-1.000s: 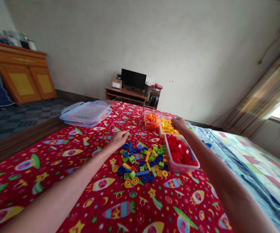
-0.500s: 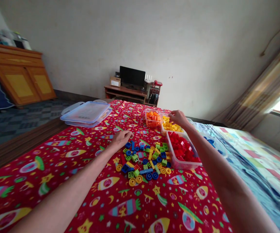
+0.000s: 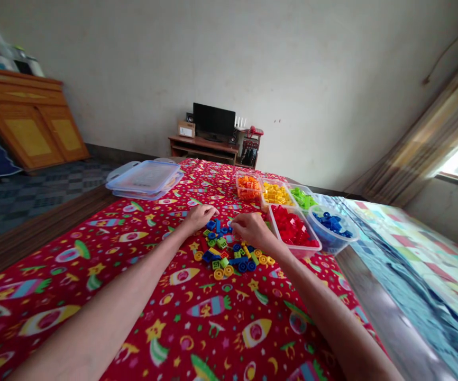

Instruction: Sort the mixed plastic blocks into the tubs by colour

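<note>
A pile of small blue, green and yellow plastic blocks (image 3: 229,256) lies on a red rocket-print cloth (image 3: 173,307). My left hand (image 3: 201,216) rests at the pile's far left edge, fingers curled down onto the pieces. My right hand (image 3: 253,230) lies over the pile's right side, fingers bent onto the blocks; what they hold is hidden. Past it stand clear tubs of red blocks (image 3: 292,230), orange blocks (image 3: 248,186), yellow blocks (image 3: 275,193), green blocks (image 3: 303,198) and a round tub of blue blocks (image 3: 330,226).
Stacked clear lids (image 3: 145,177) lie at the cloth's far left. A pale patterned bedspread (image 3: 419,264) runs along the right. Behind are a wooden cabinet (image 3: 30,124), a low desk with a monitor (image 3: 212,121) and a curtain (image 3: 423,143).
My right hand has come back from the yellow tub and dropped onto the right side of the loose pile. The left hand has stayed put. The view swung, showing the green and blue tubs.
</note>
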